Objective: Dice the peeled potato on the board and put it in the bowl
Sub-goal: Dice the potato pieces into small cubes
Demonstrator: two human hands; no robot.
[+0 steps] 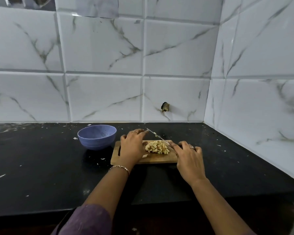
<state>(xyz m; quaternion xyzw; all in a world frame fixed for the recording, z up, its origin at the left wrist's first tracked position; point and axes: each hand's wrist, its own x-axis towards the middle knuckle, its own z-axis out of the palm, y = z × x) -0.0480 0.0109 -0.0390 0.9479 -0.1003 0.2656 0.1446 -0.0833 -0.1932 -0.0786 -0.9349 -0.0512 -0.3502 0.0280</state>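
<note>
Head view: the knife (158, 136) is gripped by the right hand (188, 158); the loose left hand (132, 146) is laid beside the potato bits (157, 147).

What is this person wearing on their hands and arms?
The left hand wears a finger ring, with a thin pale bracelet at the wrist and a purple sleeve higher up. The right hand wears a second ring; no sleeve shows on that forearm.
</note>
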